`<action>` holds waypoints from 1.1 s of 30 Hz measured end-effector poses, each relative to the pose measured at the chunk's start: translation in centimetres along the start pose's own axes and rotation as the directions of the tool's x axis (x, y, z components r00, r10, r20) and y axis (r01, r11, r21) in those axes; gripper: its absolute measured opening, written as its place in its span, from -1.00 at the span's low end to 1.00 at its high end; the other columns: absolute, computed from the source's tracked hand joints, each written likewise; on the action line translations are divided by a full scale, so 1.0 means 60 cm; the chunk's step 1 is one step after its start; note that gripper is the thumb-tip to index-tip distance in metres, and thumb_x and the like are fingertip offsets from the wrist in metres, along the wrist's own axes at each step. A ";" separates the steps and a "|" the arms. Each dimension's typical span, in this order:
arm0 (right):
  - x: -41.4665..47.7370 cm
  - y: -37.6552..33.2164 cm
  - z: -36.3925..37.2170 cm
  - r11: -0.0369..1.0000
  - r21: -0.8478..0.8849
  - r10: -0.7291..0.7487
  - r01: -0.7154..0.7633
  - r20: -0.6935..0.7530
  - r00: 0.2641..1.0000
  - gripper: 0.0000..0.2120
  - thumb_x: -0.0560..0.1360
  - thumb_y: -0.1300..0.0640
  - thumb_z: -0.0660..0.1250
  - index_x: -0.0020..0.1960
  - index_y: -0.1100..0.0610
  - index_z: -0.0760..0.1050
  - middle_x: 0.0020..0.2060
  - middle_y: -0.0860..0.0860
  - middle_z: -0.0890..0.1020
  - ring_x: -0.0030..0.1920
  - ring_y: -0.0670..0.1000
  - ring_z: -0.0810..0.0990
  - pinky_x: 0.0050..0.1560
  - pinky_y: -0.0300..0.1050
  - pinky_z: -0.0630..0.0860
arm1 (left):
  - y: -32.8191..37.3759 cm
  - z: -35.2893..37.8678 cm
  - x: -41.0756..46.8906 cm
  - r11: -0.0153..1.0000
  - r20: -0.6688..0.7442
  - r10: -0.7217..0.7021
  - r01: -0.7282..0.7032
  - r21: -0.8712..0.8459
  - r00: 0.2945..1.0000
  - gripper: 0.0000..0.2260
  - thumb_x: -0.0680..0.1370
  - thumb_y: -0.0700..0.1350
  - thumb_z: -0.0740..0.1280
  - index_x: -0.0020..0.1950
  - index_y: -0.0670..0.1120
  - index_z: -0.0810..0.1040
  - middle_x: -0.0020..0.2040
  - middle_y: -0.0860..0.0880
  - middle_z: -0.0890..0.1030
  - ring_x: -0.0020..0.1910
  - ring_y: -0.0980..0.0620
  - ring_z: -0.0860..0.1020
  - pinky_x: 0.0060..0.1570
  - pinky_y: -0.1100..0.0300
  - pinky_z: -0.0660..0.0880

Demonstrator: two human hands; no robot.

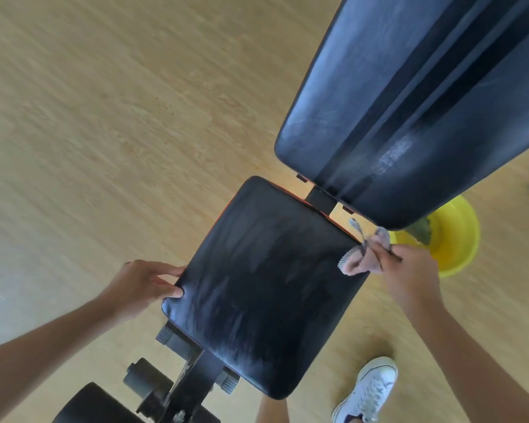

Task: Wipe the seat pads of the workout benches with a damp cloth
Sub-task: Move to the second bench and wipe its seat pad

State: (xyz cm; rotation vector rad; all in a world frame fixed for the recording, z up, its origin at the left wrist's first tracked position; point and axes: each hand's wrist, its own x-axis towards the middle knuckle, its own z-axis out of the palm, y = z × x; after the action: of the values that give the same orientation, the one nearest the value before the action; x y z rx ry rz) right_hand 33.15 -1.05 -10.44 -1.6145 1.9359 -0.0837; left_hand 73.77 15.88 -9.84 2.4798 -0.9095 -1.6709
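Note:
The black seat pad (pixel 263 285) of a workout bench fills the middle of the view, streaked with wet marks. Its long backrest pad (pixel 409 96) rises to the upper right. My left hand (pixel 144 283) rests on the seat pad's left edge, thumb on top and fingers along the side. At the pad's right edge, my right hand (pixel 409 271) is closed around a bunched pinkish-grey cloth (pixel 364 254), which touches the pad's far right corner.
A yellow bucket (pixel 452 239) stands on the wooden floor to the right, partly behind the backrest. The bench frame and foot rollers (pixel 177 377) lie below the seat. My white shoe (pixel 367 389) is at the lower right.

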 end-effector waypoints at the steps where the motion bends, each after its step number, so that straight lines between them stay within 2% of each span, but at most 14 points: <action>1: -0.016 0.015 0.000 0.995 0.043 0.091 -0.092 0.029 0.995 -0.48 0.56 0.11 0.42 -0.55 0.07 0.37 -0.66 -0.05 0.40 -0.57 -0.07 0.37 -0.54 -0.18 0.26 | 0.001 0.001 0.000 1.000 -0.001 -0.004 0.004 -0.002 1.000 -0.66 0.33 -0.10 0.63 0.02 0.21 0.72 -0.25 0.15 0.78 -0.21 0.24 0.73 0.07 0.10 0.58; 4: -0.105 0.032 0.033 0.964 0.111 0.209 -0.241 0.239 0.948 -0.60 0.49 0.22 0.48 -0.50 0.10 0.54 -0.68 0.00 0.49 -0.66 -0.05 0.44 -0.56 -0.17 0.40 | -0.001 0.003 -0.002 1.000 -0.010 0.000 0.000 -0.012 1.000 -0.67 0.32 -0.09 0.63 -0.06 0.29 0.69 -0.26 0.16 0.78 -0.22 0.25 0.73 0.00 0.17 0.58; 7: -0.225 0.050 0.106 0.800 0.221 0.457 -0.558 0.379 0.804 -0.44 0.59 -0.02 0.27 -0.55 0.13 0.47 -0.63 0.07 0.51 -0.62 -0.06 0.37 -0.48 -0.16 0.33 | -0.005 0.005 0.001 0.999 -0.013 -0.017 0.017 -0.030 1.000 -0.69 0.31 -0.09 0.62 -0.11 0.30 0.69 -0.28 0.15 0.77 -0.26 0.28 0.72 -0.05 0.22 0.53; 10: -0.318 0.064 0.142 0.739 0.270 0.410 -0.617 0.546 0.731 -0.56 0.40 -0.25 0.26 -0.42 0.07 0.60 -0.48 0.04 0.67 -0.43 0.01 0.58 -0.46 -0.36 0.47 | -0.009 0.005 0.004 0.999 -0.016 -0.029 0.028 -0.029 0.999 -0.70 0.31 -0.07 0.62 -0.13 0.31 0.70 -0.29 0.14 0.77 -0.26 0.24 0.73 -0.06 0.21 0.50; 12: -0.311 0.057 0.133 0.753 0.265 0.424 -0.602 0.505 0.752 -0.47 0.33 -0.38 0.22 -0.39 0.05 0.63 -0.47 0.00 0.68 -0.45 -0.07 0.60 -0.43 -0.30 0.46 | -0.010 0.005 0.005 0.999 -0.017 -0.030 0.030 -0.021 0.999 -0.69 0.30 -0.05 0.62 -0.16 0.38 0.70 -0.28 0.14 0.77 -0.27 0.23 0.73 -0.07 0.21 0.50; 15: -0.199 0.037 0.105 0.804 0.373 0.412 -0.463 0.212 0.886 -0.47 0.48 -0.40 0.19 -0.26 0.00 0.67 -0.40 -0.08 0.71 -0.38 -0.21 0.62 -0.33 -0.23 0.43 | -0.010 0.005 0.006 1.000 -0.013 -0.023 0.023 -0.004 1.000 -0.62 0.30 -0.05 0.62 -0.17 0.47 0.67 -0.28 0.14 0.77 -0.28 0.21 0.74 -0.08 0.19 0.51; 17: -0.132 0.011 0.075 0.774 0.511 0.392 -0.375 0.078 0.917 -0.61 0.54 -0.24 0.30 -0.21 0.02 0.67 -0.32 -0.07 0.73 -0.25 -0.13 0.67 -0.25 -0.17 0.49 | -0.010 0.005 0.007 1.000 -0.017 -0.024 0.024 -0.006 1.000 -0.66 0.31 -0.06 0.62 -0.16 0.40 0.70 -0.28 0.15 0.78 -0.28 0.19 0.74 -0.05 0.14 0.54; 19: -0.138 -0.003 0.076 0.789 0.503 0.399 -0.354 0.019 0.917 -0.73 0.52 -0.11 0.38 -0.23 0.05 0.60 -0.36 -0.01 0.67 -0.26 -0.01 0.64 -0.26 0.01 0.52 | -0.010 0.007 0.006 0.999 -0.018 -0.031 0.031 -0.021 0.999 -0.70 0.32 -0.08 0.62 -0.10 0.31 0.72 -0.26 0.15 0.78 -0.27 0.17 0.75 0.04 0.09 0.58; 21: -0.216 -0.001 0.111 0.864 0.401 0.310 -0.303 0.049 0.949 -0.88 0.45 -0.04 0.46 -0.19 -0.06 0.55 -0.34 -0.10 0.65 -0.29 -0.12 0.61 -0.30 -0.07 0.45 | -0.010 0.008 0.005 0.999 -0.021 -0.041 0.040 -0.037 0.999 -0.70 0.32 -0.08 0.61 -0.08 0.29 0.71 -0.26 0.14 0.78 -0.26 0.15 0.75 0.04 0.10 0.58; 23: -0.303 0.021 0.146 0.938 0.267 0.191 -0.223 0.140 0.971 -0.73 0.36 0.13 0.59 -0.03 -0.08 0.58 -0.26 -0.13 0.61 -0.21 -0.14 0.59 -0.22 -0.26 0.42 | -0.011 0.009 0.006 0.998 -0.021 -0.045 0.044 -0.044 0.999 -0.70 0.33 -0.08 0.61 -0.12 0.31 0.69 -0.27 0.15 0.78 -0.27 0.16 0.75 0.01 0.12 0.57; 24: -0.327 0.041 0.156 0.969 0.202 0.104 -0.144 0.195 0.975 -0.64 0.33 0.24 0.62 0.04 0.08 0.59 -0.20 -0.12 0.55 -0.20 -0.12 0.56 -0.22 -0.36 0.40 | -0.011 0.009 0.008 0.998 -0.021 -0.043 0.042 -0.044 0.999 -0.69 0.33 -0.09 0.61 -0.14 0.32 0.68 -0.27 0.16 0.77 -0.28 0.16 0.75 0.02 0.12 0.58; 26: -0.313 0.077 0.157 0.995 0.087 -0.073 0.051 0.287 0.955 -0.68 0.33 0.39 0.59 -0.01 0.22 0.55 -0.15 -0.08 0.46 -0.23 -0.09 0.55 -0.28 -0.37 0.37 | -0.015 0.009 0.011 0.998 -0.022 -0.035 0.034 -0.047 0.999 -0.68 0.34 -0.10 0.62 -0.17 0.35 0.68 -0.27 0.17 0.77 -0.28 0.15 0.75 0.03 0.11 0.57; 29: -0.239 0.083 0.107 0.966 0.015 -0.249 0.259 0.331 0.910 -0.80 0.46 0.37 0.44 0.02 0.15 0.56 -0.07 -0.16 0.39 -0.04 -0.21 0.57 -0.16 -0.43 0.35 | -0.023 0.009 0.015 0.998 -0.013 -0.026 0.025 -0.061 1.000 -0.68 0.32 -0.06 0.63 -0.16 0.37 0.68 -0.26 0.17 0.78 -0.26 0.15 0.76 0.10 0.06 0.58; 33: -0.125 0.005 0.064 0.899 -0.011 -0.436 0.437 -0.105 0.894 -0.67 0.51 0.32 0.43 0.25 0.16 0.54 0.04 -0.02 0.42 0.10 -0.37 0.38 0.03 -0.65 0.31 | -0.032 0.011 0.019 0.995 -0.022 0.000 -0.003 -0.102 1.000 -0.67 0.31 -0.08 0.65 -0.17 0.35 0.68 -0.26 0.27 0.75 -0.24 0.14 0.76 0.13 0.03 0.60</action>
State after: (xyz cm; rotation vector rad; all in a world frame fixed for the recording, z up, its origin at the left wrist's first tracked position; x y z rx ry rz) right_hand 35.25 7.09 -10.63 -2.0466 1.6029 -0.3683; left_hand 74.35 17.11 -11.73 2.4258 -0.8025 -1.6422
